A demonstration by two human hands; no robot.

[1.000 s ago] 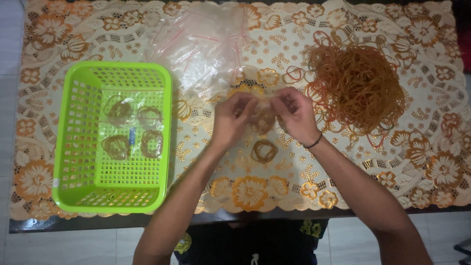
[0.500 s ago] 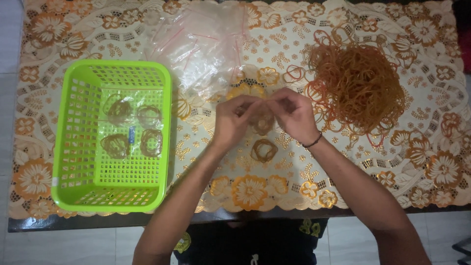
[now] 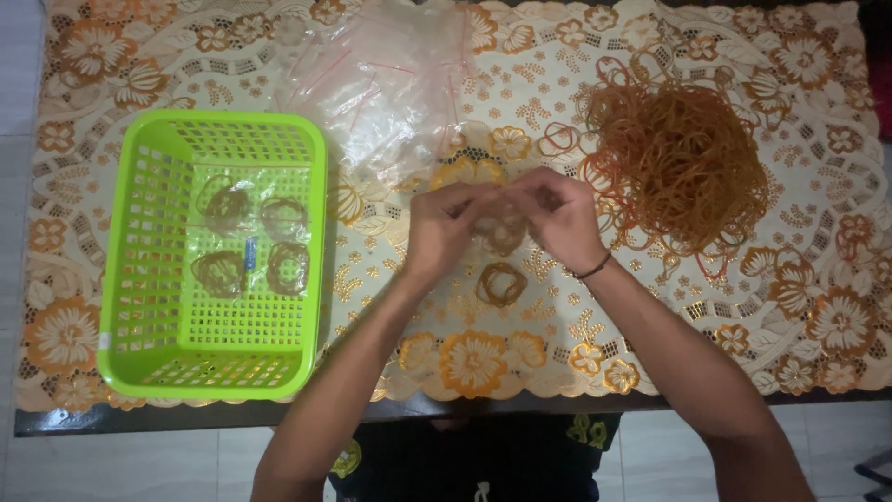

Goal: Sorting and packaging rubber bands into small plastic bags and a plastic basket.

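Both hands meet over the middle of the tabletop (image 3: 836,316): left hand (image 3: 441,228) and right hand (image 3: 557,218) pinching a small clear plastic bag of brown rubber bands (image 3: 502,231) between fingertips. A loose coil of brown rubber bands (image 3: 501,284) lies just below, big tangled heap of brown rubber bands (image 3: 678,167) on the right, lime-green plastic basket (image 3: 139,279) on the left.

Clear plastic bags (image 3: 386,88) with red strips lie heaped at the table's far edge. Filled clear packets (image 3: 251,242) sit in the green basket (image 3: 139,353).
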